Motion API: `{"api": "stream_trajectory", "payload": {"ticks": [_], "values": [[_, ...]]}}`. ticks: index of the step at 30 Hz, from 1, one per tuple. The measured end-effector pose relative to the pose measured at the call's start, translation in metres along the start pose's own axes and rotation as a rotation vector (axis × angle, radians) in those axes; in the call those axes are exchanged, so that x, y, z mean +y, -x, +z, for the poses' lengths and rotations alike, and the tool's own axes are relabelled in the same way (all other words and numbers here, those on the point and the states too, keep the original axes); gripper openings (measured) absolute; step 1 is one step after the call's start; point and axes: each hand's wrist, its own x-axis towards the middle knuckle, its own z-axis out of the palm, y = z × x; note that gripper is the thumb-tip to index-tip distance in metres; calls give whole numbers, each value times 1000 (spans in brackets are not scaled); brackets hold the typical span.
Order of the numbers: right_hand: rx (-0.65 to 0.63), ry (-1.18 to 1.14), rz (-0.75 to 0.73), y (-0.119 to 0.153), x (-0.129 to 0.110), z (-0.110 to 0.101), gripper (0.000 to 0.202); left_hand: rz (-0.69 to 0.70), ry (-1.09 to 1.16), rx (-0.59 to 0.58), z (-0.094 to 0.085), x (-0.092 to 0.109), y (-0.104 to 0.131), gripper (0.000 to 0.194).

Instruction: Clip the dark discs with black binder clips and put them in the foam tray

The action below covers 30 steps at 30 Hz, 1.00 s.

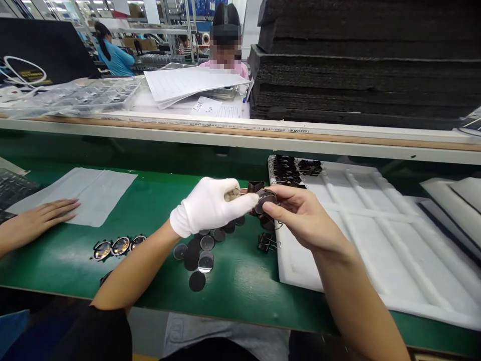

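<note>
My left hand [212, 205], in a white glove, has its thumb and fingers closed about the wire handle of a black binder clip [256, 186]. Its thumb tip also reaches a dark round disc [266, 198], which the thumb and fingers of my bare right hand [300, 213] pinch. Whether the clip grips the disc is hard to see. Below my left hand, several loose round discs [197, 281], dark and clear, are scattered on the green table [240, 286]. A second black binder clip [266, 242] lies by the white tray's edge, below my right hand.
Several black clips [287, 168] line the far left corner of a ribbed white foam tray [304, 260]. At left, another person's hand [41, 220] rests on a white sheet [108, 193]. Small round-framed pieces [120, 245] lie nearby. A shelf edge [169, 131] crosses beyond, with black foam stacked above.
</note>
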Motion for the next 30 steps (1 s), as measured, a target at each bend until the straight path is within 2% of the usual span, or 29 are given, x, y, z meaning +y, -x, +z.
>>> {"api": "stream_trajectory", "payload": {"ticks": [4, 9, 11, 14, 17, 19, 26, 30], "values": [[44, 54, -7, 0, 1, -2, 24, -10, -29, -17, 4, -1, 2, 39], [9, 136, -1, 2, -3, -5, 24, 22, -39, 0, 6, -4, 0, 39], [72, 212, -24, 3, -7, -10, 22, -5, 5, 2, 4, -3, -2, 39], [198, 347, -47, 4, -11, -21, 21, -130, 136, -91, -3, -1, -6, 38], [245, 394, -33, 4, -13, -33, 24, -205, 224, -198, -9, 2, -10, 37], [216, 391, -19, 3, -14, -38, 24, -200, 235, -250, -10, 7, -11, 36], [-22, 376, 7, 6, -20, -47, 24, -181, 145, -374, -8, 24, -10, 35], [-46, 445, -38, 6, -21, -49, 23, -101, 41, -408, -12, 24, -11, 32]]}}
